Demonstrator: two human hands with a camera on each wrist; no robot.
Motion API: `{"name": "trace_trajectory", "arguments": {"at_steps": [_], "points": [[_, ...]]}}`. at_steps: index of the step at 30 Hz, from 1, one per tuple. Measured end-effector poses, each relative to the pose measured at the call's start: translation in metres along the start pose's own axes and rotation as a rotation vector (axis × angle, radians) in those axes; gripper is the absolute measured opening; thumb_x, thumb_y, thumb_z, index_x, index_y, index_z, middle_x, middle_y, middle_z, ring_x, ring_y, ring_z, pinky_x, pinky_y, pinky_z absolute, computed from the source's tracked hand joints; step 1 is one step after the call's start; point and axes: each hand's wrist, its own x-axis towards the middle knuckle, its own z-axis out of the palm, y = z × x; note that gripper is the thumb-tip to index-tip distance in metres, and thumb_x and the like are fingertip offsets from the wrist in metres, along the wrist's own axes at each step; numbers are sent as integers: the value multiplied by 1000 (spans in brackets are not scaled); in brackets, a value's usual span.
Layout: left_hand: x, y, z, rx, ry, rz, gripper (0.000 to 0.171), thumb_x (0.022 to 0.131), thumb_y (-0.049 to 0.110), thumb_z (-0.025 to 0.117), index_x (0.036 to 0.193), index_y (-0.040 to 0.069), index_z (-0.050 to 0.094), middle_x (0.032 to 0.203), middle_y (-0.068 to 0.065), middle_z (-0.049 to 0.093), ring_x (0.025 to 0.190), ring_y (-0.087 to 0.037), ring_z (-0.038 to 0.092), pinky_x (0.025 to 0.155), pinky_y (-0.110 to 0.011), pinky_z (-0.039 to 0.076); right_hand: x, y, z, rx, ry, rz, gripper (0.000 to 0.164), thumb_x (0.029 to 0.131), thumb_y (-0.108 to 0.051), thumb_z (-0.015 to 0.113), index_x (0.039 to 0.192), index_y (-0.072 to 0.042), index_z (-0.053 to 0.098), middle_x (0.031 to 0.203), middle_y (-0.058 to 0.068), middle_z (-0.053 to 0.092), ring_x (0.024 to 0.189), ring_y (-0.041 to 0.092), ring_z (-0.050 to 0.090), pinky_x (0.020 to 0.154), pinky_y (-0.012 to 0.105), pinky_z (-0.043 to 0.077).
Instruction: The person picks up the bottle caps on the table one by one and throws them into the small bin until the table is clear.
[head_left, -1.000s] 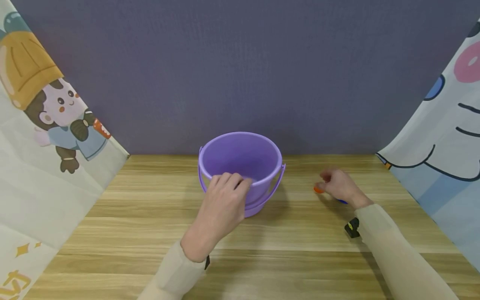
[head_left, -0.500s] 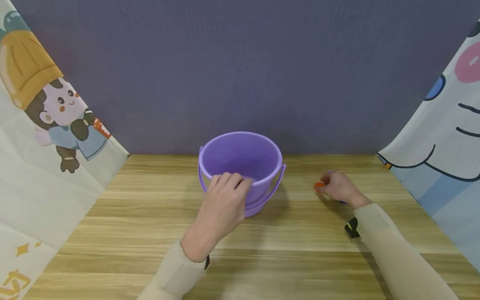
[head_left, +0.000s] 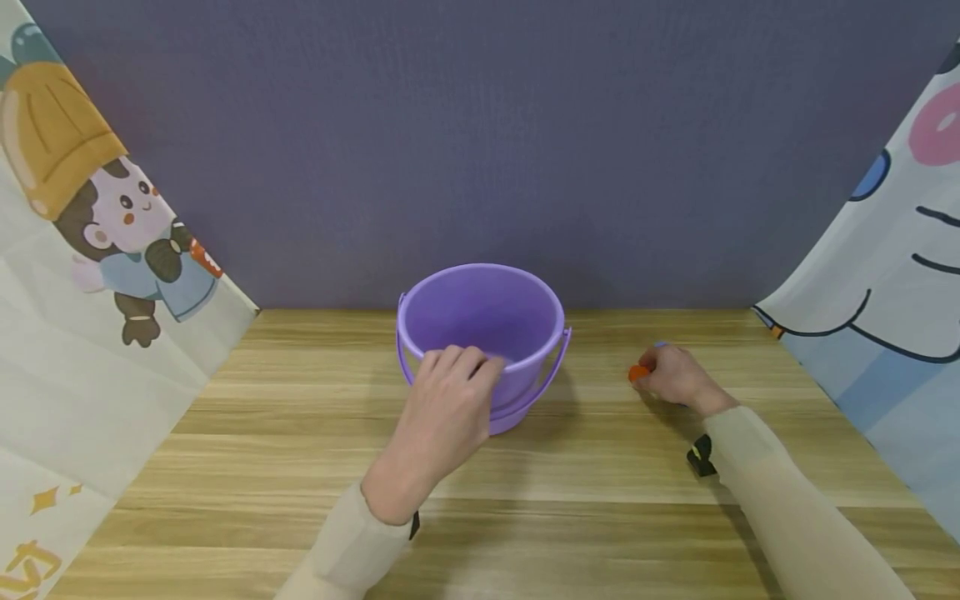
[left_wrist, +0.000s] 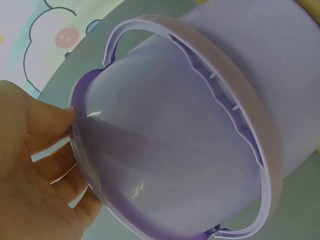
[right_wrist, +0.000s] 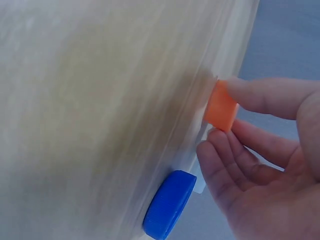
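We see the left grip (head_left: 446,408) holding the bucket (head_left: 483,302) by its near rim (head_left: 481,267), fingers over the edge, thumb outside. The bucket stands upright on the worktop (head_left: 540,517), just ahead of that grip, its handle (left_wrist: 235,80) slung down on the side toward it. Over to the right, well apart, the right grip (head_left: 678,375) has the orange piece (right_wrist: 221,105) pinched between thumb and fingers, low over the worktop; whether it touches, we can't tell. Just beside those fingers, there's 1 blue piece (right_wrist: 170,205), and we catch a pale bit (right_wrist: 200,184) behind it, too covered to name.
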Motion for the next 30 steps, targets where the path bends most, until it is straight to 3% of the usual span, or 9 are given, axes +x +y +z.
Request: {"name": "trace_trajectory", "arguments": {"at_steps": [6, 15, 30], "points": [[0, 0, 1, 2, -1, 1, 26, 82, -2, 63, 104, 9, 71, 93, -5, 65, 84, -26, 59, 75, -38, 45, -1, 0, -1, -5, 43, -11, 44, 88, -14, 71, 121, 14, 60, 116, 31, 64, 101, 40, 63, 86, 49, 52], [0, -1, 1, -1, -3, 1, 26, 82, -2, 64, 105, 9, 71, 94, -5, 65, 85, -26, 59, 76, -38, 45, -6, -4, -4, 86, 68, 0, 51, 89, -17, 69, 128, 13, 57, 121, 31, 61, 103, 39, 62, 84, 48, 52], [0, 0, 1, 5, -21, -10, 27, 82, -2, 64, 105, 8, 72, 95, -5, 66, 86, -26, 60, 77, -37, 45, -10, -17, 0, 108, 135, -52, 51, 88, -19, 70, 127, 11, 60, 117, 28, 66, 104, 40, 65, 90, 53, 52]]}}
